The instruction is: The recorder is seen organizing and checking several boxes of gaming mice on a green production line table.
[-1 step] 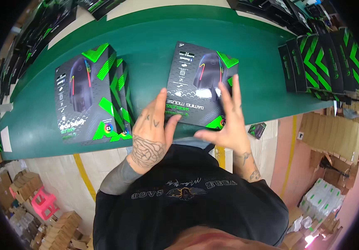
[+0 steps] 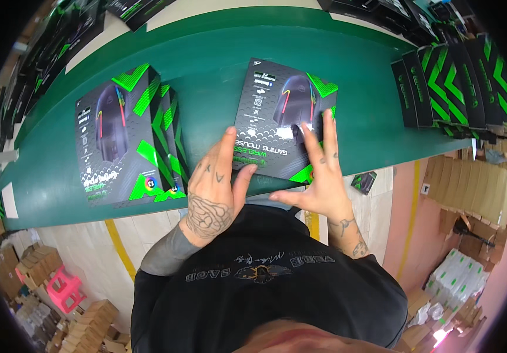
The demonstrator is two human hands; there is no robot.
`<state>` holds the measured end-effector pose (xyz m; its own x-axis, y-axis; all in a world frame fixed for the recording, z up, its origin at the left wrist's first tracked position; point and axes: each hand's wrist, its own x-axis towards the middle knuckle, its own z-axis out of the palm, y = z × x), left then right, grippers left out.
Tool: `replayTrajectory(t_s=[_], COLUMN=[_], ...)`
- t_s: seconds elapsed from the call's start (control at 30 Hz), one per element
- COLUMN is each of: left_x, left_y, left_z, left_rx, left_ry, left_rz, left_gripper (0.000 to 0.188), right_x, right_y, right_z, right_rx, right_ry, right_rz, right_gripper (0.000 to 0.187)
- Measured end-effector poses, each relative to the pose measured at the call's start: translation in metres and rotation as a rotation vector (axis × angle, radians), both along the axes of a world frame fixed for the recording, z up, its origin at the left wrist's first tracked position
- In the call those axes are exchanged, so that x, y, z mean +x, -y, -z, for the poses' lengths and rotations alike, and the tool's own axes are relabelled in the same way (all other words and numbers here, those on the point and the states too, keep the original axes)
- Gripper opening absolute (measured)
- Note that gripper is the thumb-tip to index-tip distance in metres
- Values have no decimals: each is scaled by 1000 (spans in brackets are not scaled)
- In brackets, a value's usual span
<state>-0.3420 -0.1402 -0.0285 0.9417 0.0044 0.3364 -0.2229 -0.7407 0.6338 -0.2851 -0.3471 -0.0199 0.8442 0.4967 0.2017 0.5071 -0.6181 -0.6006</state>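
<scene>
A black and green gaming mouse box [image 2: 270, 130] lies face up on the green table in front of me, its print upside down to me. My left hand [image 2: 213, 182] grips its lower left corner, the fingers along the left edge and the thumb over the corner. My right hand [image 2: 322, 170] is open, its fingers stretched over the lower right part of the box and its thumb held apart, near the front edge. To the left, another mouse box [image 2: 92, 150] of the same kind leans over more like it, partly hidden.
The green table [image 2: 206, 59] curves across the view. At its right stands a row of black and green boxes [image 2: 442, 88]; more dark boxes [image 2: 371, 17] line the far edge. Below lie a small box [image 2: 363, 182], a pink stool [image 2: 65, 289] and cardboard cartons [image 2: 92, 326].
My right hand has slid slightly down and to the left over the box. My left hand and the box have stayed almost where they were.
</scene>
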Motion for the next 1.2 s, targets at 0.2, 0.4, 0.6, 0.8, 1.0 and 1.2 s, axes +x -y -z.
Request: replayTrajectory(t_s=[0.2, 0.4, 0.6, 0.8, 1.0, 1.2], left_x=[8, -5, -3, -5, 3, 16], left_y=[25, 20, 23, 32, 37, 18], left_z=[-17, -3, 12, 21, 17, -10], left_rx=[-494, -86, -413, -906, -1094, -385], left_ry=[345, 273, -354, -277, -13, 223], left_rz=[507, 234, 123, 138, 117, 184], left_gripper=[76, 77, 92, 87, 91, 98], right_x=[4, 7, 0, -51, 17, 19], right_y=[22, 20, 15, 77, 28, 13], right_z=[47, 60, 53, 109, -13, 29], right_rx=[320, 1246, 1101, 468, 442, 331], right_ry=[68, -358, -323, 128, 166, 171], right_rz=[161, 605, 704, 300, -123, -157], right_gripper=[81, 60, 53, 58, 91, 83])
